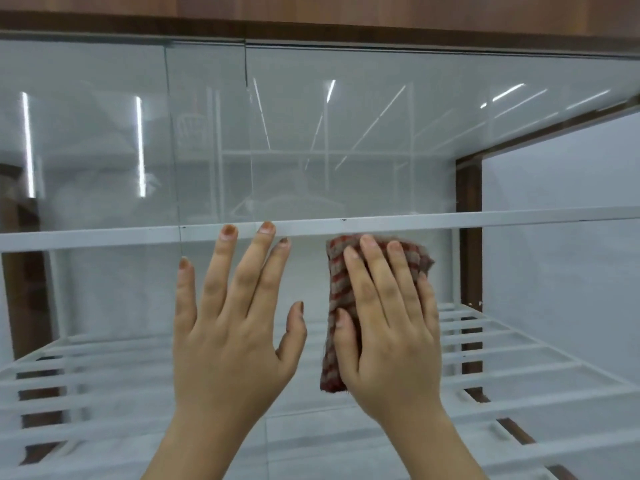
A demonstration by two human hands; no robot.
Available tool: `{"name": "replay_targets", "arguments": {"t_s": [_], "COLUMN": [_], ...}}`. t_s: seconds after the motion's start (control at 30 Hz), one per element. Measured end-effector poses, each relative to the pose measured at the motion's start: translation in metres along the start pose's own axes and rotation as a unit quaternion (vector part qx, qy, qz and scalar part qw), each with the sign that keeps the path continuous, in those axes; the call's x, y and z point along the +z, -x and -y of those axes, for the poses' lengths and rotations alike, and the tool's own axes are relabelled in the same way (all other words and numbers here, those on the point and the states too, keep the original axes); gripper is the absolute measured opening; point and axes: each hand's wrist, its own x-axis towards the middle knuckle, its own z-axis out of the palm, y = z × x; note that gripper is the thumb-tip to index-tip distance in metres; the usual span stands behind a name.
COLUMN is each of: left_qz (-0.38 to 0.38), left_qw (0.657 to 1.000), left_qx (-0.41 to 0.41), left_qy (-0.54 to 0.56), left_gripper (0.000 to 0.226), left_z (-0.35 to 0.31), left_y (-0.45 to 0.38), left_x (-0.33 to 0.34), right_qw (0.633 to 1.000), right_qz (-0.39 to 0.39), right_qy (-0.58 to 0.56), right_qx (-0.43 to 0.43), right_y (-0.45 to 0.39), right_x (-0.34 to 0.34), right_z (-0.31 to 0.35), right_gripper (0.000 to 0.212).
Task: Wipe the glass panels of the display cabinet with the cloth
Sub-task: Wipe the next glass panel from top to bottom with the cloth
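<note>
Right hand (388,327) presses a folded checked cloth (337,306) flat against the cabinet glass (346,140); left hand (230,327), fingers spread, rests just beside it.

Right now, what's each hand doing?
Left hand: open, fingers spread flat on the glass panel.
Right hand: open, straight fingers pressing the cloth.
</note>
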Motion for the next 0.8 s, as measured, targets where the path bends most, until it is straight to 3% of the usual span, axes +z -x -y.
{"name": "replay_targets", "arguments": {"t_s": [0.3, 0.47, 0.57, 0.8], "left_qz": [-0.012, -0.020, -0.025, 0.026], "left_qw": [1.000, 1.000, 0.998, 0.997], "left_qx": [-0.004, -0.020, -0.051, 0.006], "left_qy": [-0.002, 0.002, 0.016, 0.077], "left_gripper": [0.057, 0.056, 0.059, 0.062], "left_z": [-0.002, -0.006, -0.030, -0.110], "left_y": [0.000, 0.000, -0.005, -0.020], "left_x": [0.000, 0.001, 0.001, 0.019], "right_qw": [1.000, 1.000, 0.998, 1.000], "right_qz": [-0.001, 0.001, -0.004, -0.008], "right_qy": [0.012, 0.025, 0.059, 0.009], "right_qx": [0.018, 0.014, 0.015, 0.005], "right_y": [-0.006, 0.005, 0.004, 0.004], "right_x": [-0.022, -0.025, -0.023, -0.024], "right_z": [-0.082, -0.094, -0.093, -0.095], "right_gripper": [0.055, 0.054, 0.054, 0.051]}}
